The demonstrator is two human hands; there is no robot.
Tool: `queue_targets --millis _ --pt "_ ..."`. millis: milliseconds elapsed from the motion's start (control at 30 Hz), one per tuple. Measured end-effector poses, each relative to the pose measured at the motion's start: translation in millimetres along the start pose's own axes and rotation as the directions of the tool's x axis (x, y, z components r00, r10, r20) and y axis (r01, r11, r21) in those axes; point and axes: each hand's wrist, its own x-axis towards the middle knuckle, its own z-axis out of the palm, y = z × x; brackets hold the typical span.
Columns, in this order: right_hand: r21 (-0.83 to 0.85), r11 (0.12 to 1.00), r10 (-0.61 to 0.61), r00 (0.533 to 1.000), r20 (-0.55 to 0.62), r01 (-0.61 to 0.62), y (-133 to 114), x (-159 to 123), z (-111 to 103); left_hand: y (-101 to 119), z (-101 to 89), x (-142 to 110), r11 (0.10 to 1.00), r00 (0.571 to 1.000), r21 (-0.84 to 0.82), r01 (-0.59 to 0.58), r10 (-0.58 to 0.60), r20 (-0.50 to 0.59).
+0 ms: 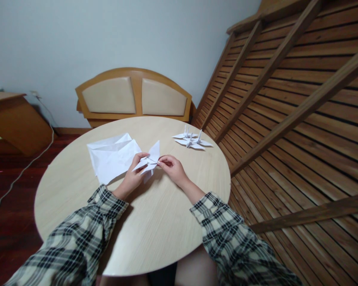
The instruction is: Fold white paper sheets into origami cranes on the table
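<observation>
A white folded paper crane [150, 161] is held above the middle of the table, its flaps spread apart. My left hand [134, 172] grips it from the left, fingers closed around the folded layers. From the right, my right hand [171, 167] pinches a narrow point of the same paper between thumb and forefinger. Just left of my hands lie creased sheets of white paper [113, 155], partly overlapping. Several finished paper cranes [192, 139] stand close together near the table's far right edge.
The round, pale wooden table [161, 222] is in front of my lap. Behind it stands a wooden headboard [139, 95] with padded panels. A slatted wooden frame [286, 111] leans along the right. At left are a wooden desk [12, 123] and a white cable [26, 167] on the floor.
</observation>
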Motion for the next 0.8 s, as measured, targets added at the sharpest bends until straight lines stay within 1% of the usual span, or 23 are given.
queue_targets --millis 100,167,233,300,433,533,633,800 --pt "0.066 0.997 0.048 0.998 0.031 -0.050 -1 -1 2 -5 2.5 3 0.997 0.994 -0.068 0.043 -0.050 -0.094" --pt "0.095 0.994 0.051 0.997 0.058 -0.056 -2 -2 3 -11 3.2 4 0.987 0.991 -0.138 0.077 -0.091 -0.097" --pt "0.113 0.992 0.042 0.996 0.077 -0.050 -3 -3 3 -17 2.9 5 0.958 0.982 -0.235 0.167 -0.184 -0.053" --pt "0.097 0.995 0.026 0.997 0.072 -0.033 -3 -3 2 -22 1.9 6 0.910 0.959 -0.312 0.274 -0.285 0.012" --pt "0.013 1.000 -0.001 0.999 0.053 0.001 -5 -5 1 -24 -0.7 6 0.828 0.911 -0.385 0.408 -0.394 0.120" --pt "-0.003 1.000 -0.006 0.999 0.049 0.006 -8 -5 1 -24 -1.2 6 0.767 0.871 -0.414 0.490 -0.443 0.210" --pt "-0.008 1.000 -0.010 0.999 0.042 0.010 -9 -5 1 -24 -0.6 7 0.719 0.840 -0.435 0.542 -0.470 0.271" --pt "-0.095 0.995 -0.036 0.999 0.014 0.037 -9 -5 1 -27 -0.3 7 0.690 0.823 -0.449 0.568 -0.466 0.325"
